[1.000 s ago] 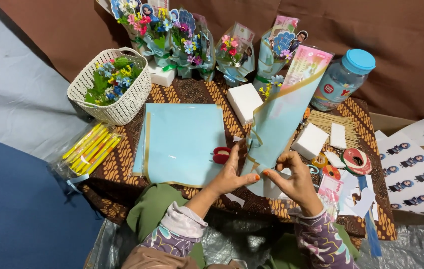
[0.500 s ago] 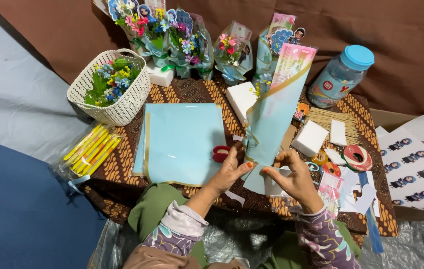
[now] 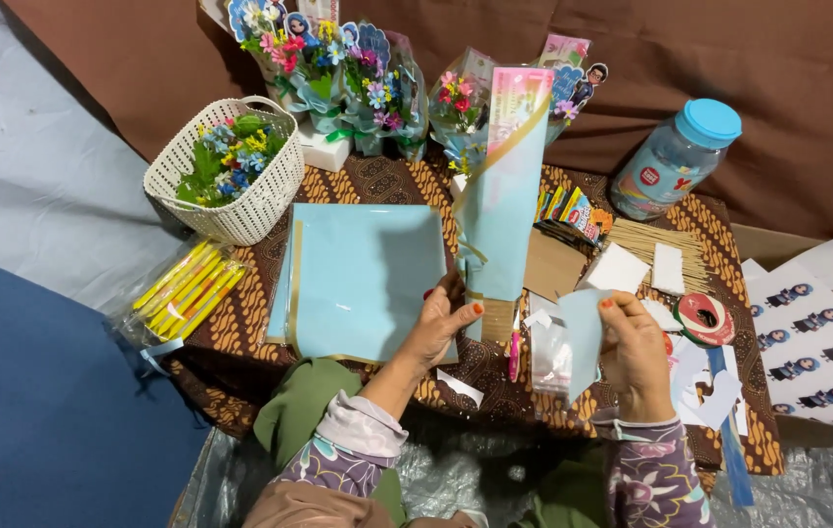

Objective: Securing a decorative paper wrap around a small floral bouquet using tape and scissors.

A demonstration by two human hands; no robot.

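My left hand (image 3: pixel 444 321) grips the bottom end of a tall light-blue paper wrap (image 3: pixel 501 200) with a gold ribbon and a pink top, holding it nearly upright over the table. My right hand (image 3: pixel 634 354) is apart from it, to the right, pinching a small piece of light-blue paper (image 3: pixel 583 337) beside a clear plastic sleeve (image 3: pixel 550 354). A stack of light-blue sheets with gold edges (image 3: pixel 363 279) lies flat just left of my left hand. Pink-handled scissors (image 3: pixel 514 354) lie between my hands.
A white basket of small flowers (image 3: pixel 265 196) and a bag of yellow sticks (image 3: pixel 182 288) sit at the left. Finished bouquets (image 3: pixel 338 59) stand at the back, with a blue-lidded jar (image 3: pixel 676 156) to their right. Skewers (image 3: pixel 690 256), white blocks (image 3: pixel 617 269), a red tape roll (image 3: pixel 702 315) and sticker sheets (image 3: pixel 817 342) lie at the right.
My right hand let go of the wrap and moved right with a small blue paper piece. The wrap went from leaning right to nearly upright in my left hand.
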